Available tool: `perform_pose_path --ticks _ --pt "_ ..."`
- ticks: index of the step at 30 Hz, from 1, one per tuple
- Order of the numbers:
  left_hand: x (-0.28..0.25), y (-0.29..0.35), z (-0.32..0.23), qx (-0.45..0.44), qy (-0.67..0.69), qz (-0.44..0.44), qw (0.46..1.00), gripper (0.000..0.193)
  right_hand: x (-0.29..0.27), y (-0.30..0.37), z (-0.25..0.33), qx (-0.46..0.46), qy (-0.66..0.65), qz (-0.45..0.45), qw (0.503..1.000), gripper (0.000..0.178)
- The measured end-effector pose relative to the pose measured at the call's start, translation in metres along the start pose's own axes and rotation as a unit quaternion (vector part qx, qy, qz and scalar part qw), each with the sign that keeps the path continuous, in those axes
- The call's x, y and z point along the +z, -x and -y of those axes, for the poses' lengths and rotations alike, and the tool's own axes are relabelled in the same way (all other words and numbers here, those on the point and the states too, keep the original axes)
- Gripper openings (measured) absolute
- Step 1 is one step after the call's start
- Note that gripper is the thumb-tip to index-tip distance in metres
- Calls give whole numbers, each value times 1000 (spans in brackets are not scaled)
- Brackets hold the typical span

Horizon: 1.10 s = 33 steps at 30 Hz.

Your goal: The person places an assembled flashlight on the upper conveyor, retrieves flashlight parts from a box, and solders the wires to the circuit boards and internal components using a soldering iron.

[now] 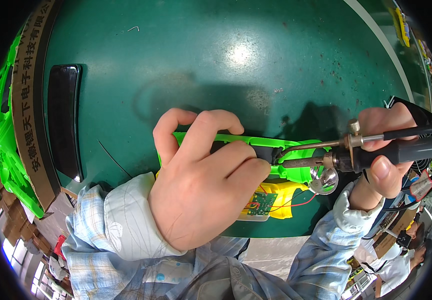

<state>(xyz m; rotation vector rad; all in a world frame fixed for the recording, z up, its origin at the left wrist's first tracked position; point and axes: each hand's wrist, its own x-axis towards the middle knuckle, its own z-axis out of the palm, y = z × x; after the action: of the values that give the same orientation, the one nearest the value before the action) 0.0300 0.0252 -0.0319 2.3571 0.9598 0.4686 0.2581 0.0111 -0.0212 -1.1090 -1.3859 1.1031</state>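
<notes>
My left hand (196, 200) reaches across a bright green plastic housing half (298, 173), its fingers curled over the far edge and holding it to the table. A dark part inside the housing is mostly hidden under my fingers. In my right hand (385, 176) is a soldering iron (393, 151) with a thin curved metal feed tube (301, 146) clamped alongside. The iron's tip meets the dark part close to my left fingertips. Nearer to me lies a yellow housing piece (285, 200) with a green circuit board (261, 204), thin red and black wires and a round shiny reflector (324, 181).
At the left, a black phone (63, 120) lies beside a cardboard box (32, 105) with green plastic parts (8, 150) behind it. A thin black wire (113, 158) and a small bent wire (134, 28) rest on the green table mat (176, 55). People are at the lower right.
</notes>
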Motion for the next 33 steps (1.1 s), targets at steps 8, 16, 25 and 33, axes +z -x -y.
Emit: perform_pose_path --ticks 8,16,25,33 --pt "-3 0 1 2 -5 0 1000 12 -4 -4 4 -15 17 8 1000 29" --pt "-4 -11 -7 -5 -17 26 1000 11 -11 -5 -8 -114 7 127 985 55" --pt "-2 2 -20 -3 -87 26 996 7 -4 -13 8 -50 17 70 996 12" --pt "-14 8 -17 -16 -97 19 995 7 9 -20 8 -72 8 76 994 13"
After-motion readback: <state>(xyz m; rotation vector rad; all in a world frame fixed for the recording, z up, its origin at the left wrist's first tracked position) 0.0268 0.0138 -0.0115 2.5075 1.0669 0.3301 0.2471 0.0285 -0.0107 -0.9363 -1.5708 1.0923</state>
